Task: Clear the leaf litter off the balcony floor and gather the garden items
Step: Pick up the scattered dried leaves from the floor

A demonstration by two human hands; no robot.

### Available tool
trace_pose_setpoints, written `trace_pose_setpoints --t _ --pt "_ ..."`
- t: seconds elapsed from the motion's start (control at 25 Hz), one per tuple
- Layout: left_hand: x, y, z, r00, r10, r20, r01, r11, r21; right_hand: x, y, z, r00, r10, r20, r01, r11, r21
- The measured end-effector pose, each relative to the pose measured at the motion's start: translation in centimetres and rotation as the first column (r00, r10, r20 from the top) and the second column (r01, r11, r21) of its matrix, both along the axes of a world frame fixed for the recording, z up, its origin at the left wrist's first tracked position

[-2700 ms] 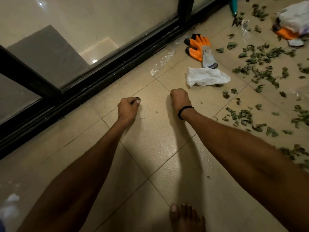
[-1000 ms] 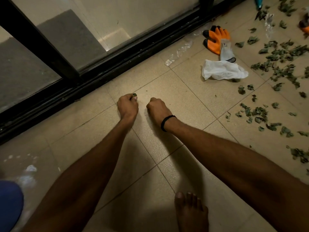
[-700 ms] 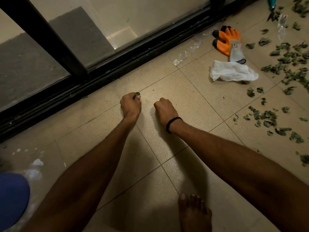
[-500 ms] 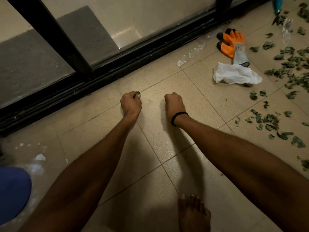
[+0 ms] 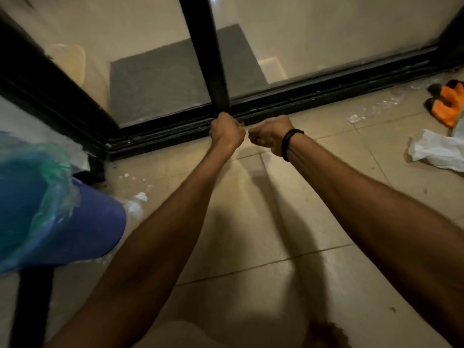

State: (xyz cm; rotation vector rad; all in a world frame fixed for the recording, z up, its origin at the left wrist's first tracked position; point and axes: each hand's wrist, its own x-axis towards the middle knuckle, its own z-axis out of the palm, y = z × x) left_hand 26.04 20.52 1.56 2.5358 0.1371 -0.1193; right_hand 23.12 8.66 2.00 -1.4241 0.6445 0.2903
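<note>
**Two fists at the door track**

Both arms reach forward and down, wrists nearly level. The left hand is a closed fist at the foot of the door post. A small pale scrap pokes from it (too blurred to say leaf or plastic). The right hand is also curled tight, with nothing seen in it. It sits just beside the left with a narrow gap between them, and one black band circles its wrist.

Just beyond both fists the black track runs across and closes that side. It meets a second frame in a corner to the left of the left hand. On the near side of the hands, bare floor lies open.

Counted:
- One blue bin with a greenish liner, well left of the left arm.
- One white cloth, well right of the right hand.
- Orange gloves beyond the cloth, cut by the frame edge (how many, I cannot tell).
- One strip of clear wrap between the right hand and the gloves.
- One grey mat behind the glass.
</note>
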Motion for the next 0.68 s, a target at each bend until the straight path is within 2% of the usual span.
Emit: trace_pose_setpoints --t 0.12,0.24,0.32,0.36,0.44,0.52,0.6,0.68 --pt "1.4 7.7 7.1 1.0 0.026 0.014 -0.028 0.986 0.162 1.9 6.9 4.7 0.996 0.023 0.083 -0.037 0.985 0.166" --pt "-0.2 17.8 15.8 0.986 0.152 0.074 -0.166 0.95 0.265 2.4 15.4 8.6 0.956 0.217 0.196 -0.261 0.937 0.234" --pt "-3.0 25.7 20.1 0.957 0.273 0.096 -0.289 0.9 0.327 1.8 21.9 11.1 0.886 0.363 0.287 -0.437 0.861 0.26" --pt "-4.6 29.0 21.5 0.941 0.329 0.081 -0.336 0.878 0.342 1.3 24.9 12.2 0.839 0.425 0.341 -0.51 0.833 0.216" --pt "-6.9 34.2 22.5 0.901 0.434 0.023 -0.414 0.842 0.344 0.5 30.7 13.6 0.714 0.547 0.436 -0.583 0.81 -0.062" --pt "-8.3 38.2 20.9 0.855 0.514 -0.063 -0.464 0.815 0.348 -0.6 35.7 14.1 0.549 0.696 0.463 -0.551 0.718 -0.426" --pt "-9.0 41.7 17.6 0.802 0.582 -0.137 -0.515 0.789 0.335 -1.6 39.0 13.8 0.377 0.85 0.369 -0.452 0.517 -0.728" --pt "-9.8 44.0 14.3 0.763 0.626 -0.159 -0.548 0.758 0.355 -2.7 40.8 12.8 0.249 0.945 0.214 -0.367 0.296 -0.882"
